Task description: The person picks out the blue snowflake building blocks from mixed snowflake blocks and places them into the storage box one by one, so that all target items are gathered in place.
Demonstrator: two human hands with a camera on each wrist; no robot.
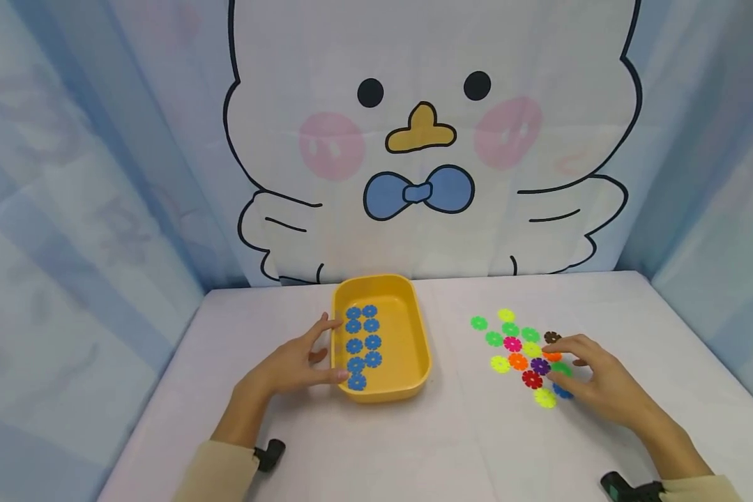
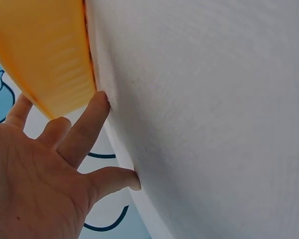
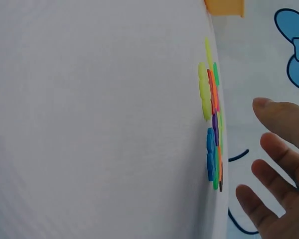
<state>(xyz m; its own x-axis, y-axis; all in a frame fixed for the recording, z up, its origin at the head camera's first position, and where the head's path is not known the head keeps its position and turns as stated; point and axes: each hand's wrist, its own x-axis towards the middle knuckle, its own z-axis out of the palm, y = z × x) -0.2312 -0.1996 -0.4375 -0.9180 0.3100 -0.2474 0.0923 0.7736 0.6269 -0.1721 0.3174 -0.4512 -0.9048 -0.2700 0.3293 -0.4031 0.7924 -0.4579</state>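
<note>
My left hand (image 1: 288,366) rests against the left side of a yellow tray (image 1: 408,341), its fingers spread along the rim and wall. Inside the tray lie several blue notched discs (image 1: 373,341), set in two columns on the left half of its floor. Over the loose discs on the right hovers my right hand (image 1: 605,383), thumb and fingers apart with nothing between them. Beneath and around its fingertips are a purple disc (image 1: 541,367), a blue disc (image 1: 563,392) partly hidden by the thumb, and a brown disc (image 1: 552,337). The right wrist view shows that hand above the pieces.
Several more discs in green, yellow, pink, orange and red (image 1: 532,379) lie flat on the white tabletop (image 1: 464,439). A curtain (image 1: 420,237) with a cartoon print stands behind the table, and further curtains hang at both sides.
</note>
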